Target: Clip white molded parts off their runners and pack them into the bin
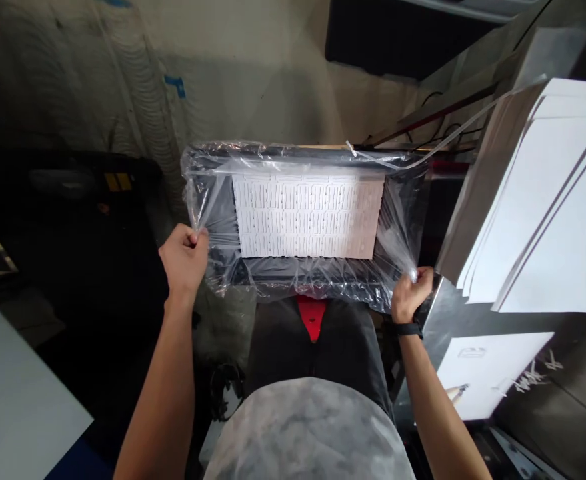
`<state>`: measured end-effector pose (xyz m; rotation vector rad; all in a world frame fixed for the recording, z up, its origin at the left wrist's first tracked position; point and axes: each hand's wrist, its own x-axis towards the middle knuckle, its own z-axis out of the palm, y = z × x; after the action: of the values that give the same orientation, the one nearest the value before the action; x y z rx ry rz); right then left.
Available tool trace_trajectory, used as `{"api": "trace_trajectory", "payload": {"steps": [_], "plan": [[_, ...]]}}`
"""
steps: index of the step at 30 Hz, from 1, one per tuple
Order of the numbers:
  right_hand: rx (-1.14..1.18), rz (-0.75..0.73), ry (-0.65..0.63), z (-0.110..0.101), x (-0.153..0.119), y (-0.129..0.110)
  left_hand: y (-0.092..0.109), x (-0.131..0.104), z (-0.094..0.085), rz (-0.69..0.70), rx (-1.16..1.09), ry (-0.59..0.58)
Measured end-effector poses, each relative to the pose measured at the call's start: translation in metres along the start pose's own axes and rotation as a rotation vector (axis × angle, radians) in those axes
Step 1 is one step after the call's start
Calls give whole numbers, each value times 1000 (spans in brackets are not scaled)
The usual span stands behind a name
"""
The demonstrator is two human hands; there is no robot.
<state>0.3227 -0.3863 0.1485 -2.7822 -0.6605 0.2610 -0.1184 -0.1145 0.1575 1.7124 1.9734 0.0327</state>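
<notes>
Head view: a dark shallow tray (273, 270), long and rectangular, is wrapped in clear plastic film (397, 230), and within its rim sits a white panel (307, 217). The panel lies near the tray's middle, somewhat nearer the far edge, its face broken into three rows of wavy upright grooves. Whether the film passes over or under it I cannot tell.

The left hand (183, 259) has its grip clenched on the film just beyond the tray's left edge; the right hand (411, 293) grasps another fold near the near right corner, and a black band (409, 329) circles that wrist. The film is thin and glossy, drawn into taut creases toward both hands and crumpled along the far and near edges.

A thin whitish strip (455, 137) curves rightward from the tray's far edge. A smooth red tapered piece (313, 317) shows below the near edge. To the right, flat white sheets (567, 200) overlap in a pile on the metallic bench (447, 310), beside a dull brown surface (493, 173).
</notes>
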Motion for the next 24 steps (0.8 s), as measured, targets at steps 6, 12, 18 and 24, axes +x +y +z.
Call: {"api": "trace_trajectory", "payload": {"steps": [6,12,18,24], "plan": [[-54,-233,-112,-23,-31,-14,65,-40,32,169,-72,138],[14,-407,-110,-32,-67,-17,165,-134,154,770,-226,-622],[44,-535,-442,4,-43,-23,165,-178,203,801,-181,-820],[-47,-260,-308,6,-16,-23,158,-184,201,801,-276,-794]]}}
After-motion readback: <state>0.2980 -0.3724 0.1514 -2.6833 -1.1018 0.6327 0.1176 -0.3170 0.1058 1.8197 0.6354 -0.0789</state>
